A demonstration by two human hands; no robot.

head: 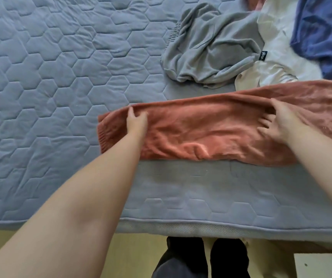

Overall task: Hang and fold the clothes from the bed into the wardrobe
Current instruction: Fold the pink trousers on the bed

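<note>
A person folds a rust-coloured garment [201, 133] on a bed. The garment is spread flat a little way in from the mattress's near edge [181, 222], and its long axis runs parallel to that edge. Its ribbed end lies toward the person's left, and the other end passes out of frame on the right. Both hands reach over it to the long side farther from the edge. The left hand [136, 120] pinches the raised fold close to the ribbed end. The right hand [281, 122] has its thumb hooked over the same far fold and its fingers dug into the cloth, though blur softens that grasp. The two hands sit about equally far from the mattress edge, so neither leads. The left one is near an end of the garment, while cloth stretches on past the right one. The likely next move is to draw the far side back toward the edge to halve the width, which would need both hands to travel evenly to keep the fold straight. Farther from the edge, toward the right, a grey garment [207, 49], a white garment [275, 47] and a blue garment [321, 33] lie heaped and unfolded, so most of the job appears to remain.
</note>
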